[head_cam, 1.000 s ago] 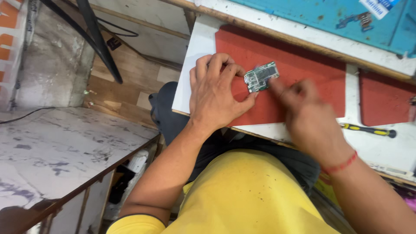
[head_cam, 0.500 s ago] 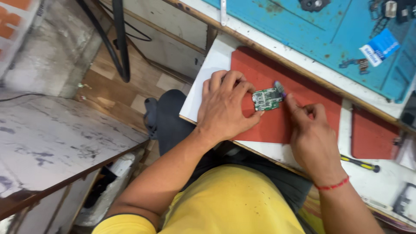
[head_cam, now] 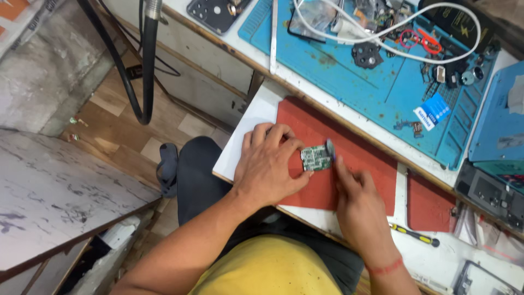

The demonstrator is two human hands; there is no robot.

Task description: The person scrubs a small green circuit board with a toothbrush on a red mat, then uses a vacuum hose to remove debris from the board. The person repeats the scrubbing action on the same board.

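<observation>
Mid-frame on the red mat [head_cam: 360, 158]: small green circuit board [head_cam: 316, 159], held flat and pinched by left hand [head_cam: 270, 166]. Right hand [head_cam: 357, 199] pinching a thin tool at the board's right edge. Looks mid-job, board work not finished, parts spread upper right

You've got a blue work mat [head_cam: 349, 82] up top cluttered with small parts, a white cable [head_cam: 382, 46] looping over it, and red-handled scissors [head_cam: 423, 39] near the far edge. A yellow-and-black screwdriver [head_cam: 415, 236] lies on the white bench by a smaller red pad [head_cam: 431, 205]. Black hose [head_cam: 147, 71] hangs left.
</observation>
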